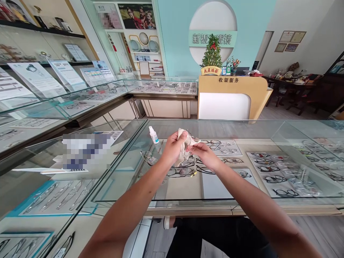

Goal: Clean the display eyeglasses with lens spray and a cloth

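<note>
Above the glass counter, my left hand [173, 146] is closed on a cream cleaning cloth [184, 154], thumb on top. My right hand [205, 153] pinches the cloth's right side, its fingers close to the left ones. A thin, shiny edge shows at the top of the cloth, perhaps part of a pair of glasses, but the folds hide most of it. Left of my hands a small white spray bottle [153, 135] stands upright on the glass. A pair of glasses [148, 157] with a tag lies near my left forearm.
The glass display counter [172, 197] spans the view before me, with rows of eyeglasses [268, 168] under its top. More glass cases run along the left, with papers [57, 172] on one. A cashier desk [225, 104] with a plant [212, 52] stands behind.
</note>
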`<state>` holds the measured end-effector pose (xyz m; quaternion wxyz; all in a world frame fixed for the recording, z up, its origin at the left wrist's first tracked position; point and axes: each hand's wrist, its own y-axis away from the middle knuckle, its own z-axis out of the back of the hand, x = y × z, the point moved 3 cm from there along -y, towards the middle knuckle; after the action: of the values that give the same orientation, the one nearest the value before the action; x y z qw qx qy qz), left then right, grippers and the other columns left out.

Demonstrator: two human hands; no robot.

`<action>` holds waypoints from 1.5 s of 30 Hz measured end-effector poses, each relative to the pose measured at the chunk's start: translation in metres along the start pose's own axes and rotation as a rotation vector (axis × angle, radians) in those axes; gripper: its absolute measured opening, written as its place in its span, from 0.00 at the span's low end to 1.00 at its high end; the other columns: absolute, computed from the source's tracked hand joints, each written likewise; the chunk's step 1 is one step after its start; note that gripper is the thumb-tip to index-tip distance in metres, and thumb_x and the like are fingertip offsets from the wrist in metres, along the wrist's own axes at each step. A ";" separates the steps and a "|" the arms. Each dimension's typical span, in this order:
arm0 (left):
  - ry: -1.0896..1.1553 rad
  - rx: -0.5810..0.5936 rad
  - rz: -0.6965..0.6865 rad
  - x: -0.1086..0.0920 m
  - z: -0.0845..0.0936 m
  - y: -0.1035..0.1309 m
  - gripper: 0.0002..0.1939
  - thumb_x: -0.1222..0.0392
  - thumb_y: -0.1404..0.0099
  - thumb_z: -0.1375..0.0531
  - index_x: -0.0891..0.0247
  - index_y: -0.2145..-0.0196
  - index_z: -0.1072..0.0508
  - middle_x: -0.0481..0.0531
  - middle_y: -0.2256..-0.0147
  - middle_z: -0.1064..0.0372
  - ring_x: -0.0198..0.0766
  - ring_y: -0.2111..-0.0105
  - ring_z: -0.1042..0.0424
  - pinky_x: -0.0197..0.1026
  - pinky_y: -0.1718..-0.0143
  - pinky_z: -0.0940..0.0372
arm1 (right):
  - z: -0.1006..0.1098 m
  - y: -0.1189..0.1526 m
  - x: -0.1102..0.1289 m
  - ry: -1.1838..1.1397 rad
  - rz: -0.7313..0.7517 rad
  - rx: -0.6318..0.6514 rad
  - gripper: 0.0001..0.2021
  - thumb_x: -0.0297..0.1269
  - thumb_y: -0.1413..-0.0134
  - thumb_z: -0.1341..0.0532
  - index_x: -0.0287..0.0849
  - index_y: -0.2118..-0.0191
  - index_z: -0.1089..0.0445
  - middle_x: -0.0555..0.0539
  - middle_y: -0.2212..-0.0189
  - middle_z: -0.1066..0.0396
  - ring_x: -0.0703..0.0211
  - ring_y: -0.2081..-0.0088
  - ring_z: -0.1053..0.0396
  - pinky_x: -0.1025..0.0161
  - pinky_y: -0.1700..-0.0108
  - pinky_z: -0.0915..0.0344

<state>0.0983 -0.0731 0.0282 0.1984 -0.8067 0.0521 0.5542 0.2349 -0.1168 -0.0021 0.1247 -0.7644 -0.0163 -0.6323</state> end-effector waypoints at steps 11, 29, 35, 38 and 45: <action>0.160 -0.184 0.078 0.007 0.025 -0.016 0.29 0.37 0.49 0.18 0.61 0.62 0.19 0.53 0.66 0.17 0.46 0.61 0.16 0.45 0.59 0.25 | 0.026 -0.003 0.028 -0.158 0.122 -0.169 0.21 0.60 0.52 0.23 0.49 0.69 0.25 0.47 0.62 0.28 0.51 0.56 0.34 0.56 0.53 0.36; 0.275 -0.212 0.197 0.006 0.033 -0.023 0.26 0.42 0.42 0.22 0.65 0.58 0.18 0.50 0.67 0.22 0.37 0.69 0.25 0.39 0.67 0.32 | 0.030 -0.002 0.033 -0.171 0.094 -0.208 0.20 0.57 0.52 0.22 0.49 0.68 0.25 0.47 0.62 0.22 0.45 0.45 0.30 0.56 0.51 0.37; 0.231 -0.206 0.185 -0.002 0.032 -0.019 0.22 0.42 0.38 0.25 0.62 0.58 0.18 0.46 0.72 0.30 0.36 0.73 0.30 0.39 0.72 0.36 | 0.031 -0.001 0.035 -0.182 0.090 -0.218 0.20 0.56 0.54 0.21 0.49 0.70 0.26 0.48 0.62 0.23 0.48 0.49 0.30 0.57 0.52 0.37; 0.246 -0.207 0.192 -0.008 0.029 -0.017 0.19 0.45 0.35 0.28 0.63 0.57 0.18 0.47 0.71 0.29 0.37 0.72 0.29 0.39 0.71 0.35 | 0.032 -0.002 0.033 -0.167 0.094 -0.219 0.18 0.55 0.53 0.23 0.49 0.68 0.25 0.48 0.62 0.23 0.48 0.49 0.30 0.58 0.53 0.37; 0.330 -0.136 0.201 -0.008 0.028 -0.018 0.21 0.55 0.39 0.37 0.64 0.50 0.17 0.49 0.70 0.27 0.40 0.71 0.28 0.41 0.69 0.34 | 0.030 0.001 0.035 0.437 0.427 -0.316 0.10 0.46 0.35 0.33 0.48 0.67 0.22 0.46 0.58 0.23 0.49 0.52 0.27 0.53 0.49 0.34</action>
<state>0.0766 -0.0468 0.0316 0.0761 -0.8889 0.1267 0.4336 0.2707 -0.1164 0.0267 0.1351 -0.6069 0.2694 -0.7354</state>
